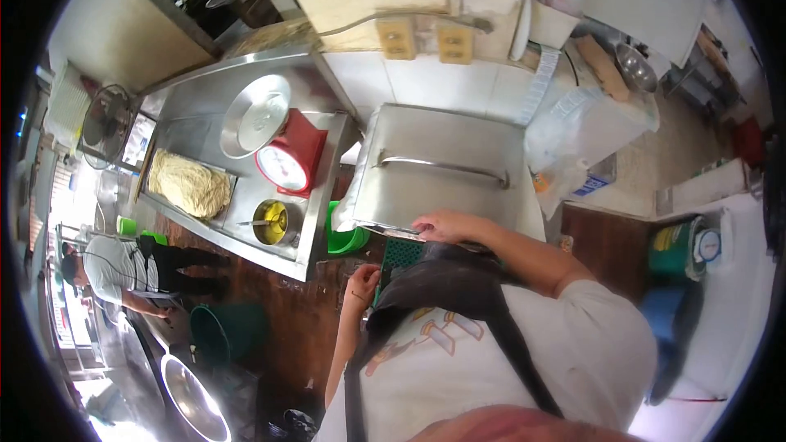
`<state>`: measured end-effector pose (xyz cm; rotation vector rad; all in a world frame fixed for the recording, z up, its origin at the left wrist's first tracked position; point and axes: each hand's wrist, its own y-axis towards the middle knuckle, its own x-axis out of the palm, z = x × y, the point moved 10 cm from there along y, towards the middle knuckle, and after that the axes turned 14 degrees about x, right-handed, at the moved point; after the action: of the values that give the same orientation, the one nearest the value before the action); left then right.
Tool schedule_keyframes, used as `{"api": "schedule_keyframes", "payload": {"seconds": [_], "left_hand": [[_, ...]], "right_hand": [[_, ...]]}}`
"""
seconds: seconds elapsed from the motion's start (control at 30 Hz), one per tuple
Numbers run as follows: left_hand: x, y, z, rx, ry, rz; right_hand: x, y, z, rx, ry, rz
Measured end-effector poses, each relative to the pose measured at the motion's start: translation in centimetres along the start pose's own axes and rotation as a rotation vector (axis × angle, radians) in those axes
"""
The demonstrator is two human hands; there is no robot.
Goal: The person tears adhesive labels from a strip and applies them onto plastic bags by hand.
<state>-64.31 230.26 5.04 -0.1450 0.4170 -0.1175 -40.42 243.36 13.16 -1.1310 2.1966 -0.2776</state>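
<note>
My right hand (442, 226) is at the front edge of a large metal lid (450, 168) with a long bar handle, its fingers curled at the rim; whatever they grip is too small to tell. Lower and to the left, my left hand (363, 282) hangs beside the dark apron (442, 282), its fingers bent together, and I cannot make out anything in them. Behind my left hand stands a green bucket (347, 239), next to a green crate (399, 254).
On the steel counter (221, 233) are a red scale (304, 155) with a metal bowl (260, 115), a mound of dough (190, 185) and a pot (288, 232) of yellow liquid. A co-worker (123, 266) stands at far left. Plastic bags (565, 135) lie right of the lid.
</note>
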Motion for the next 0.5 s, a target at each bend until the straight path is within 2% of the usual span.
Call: {"api": "schedule_keyframes", "payload": {"seconds": [0.17,0.5], "left_hand": [[2.2,2.2,6.6,0.02,0.082,-0.01],[3.8,2.9,9.0,-0.055,0.136,-0.047]], "right_hand": [[-3.1,-1.6,3.0,-0.041,-0.001,0.064],[-4.4,-2.0,6.0,-0.067,0.038,0.068]]}}
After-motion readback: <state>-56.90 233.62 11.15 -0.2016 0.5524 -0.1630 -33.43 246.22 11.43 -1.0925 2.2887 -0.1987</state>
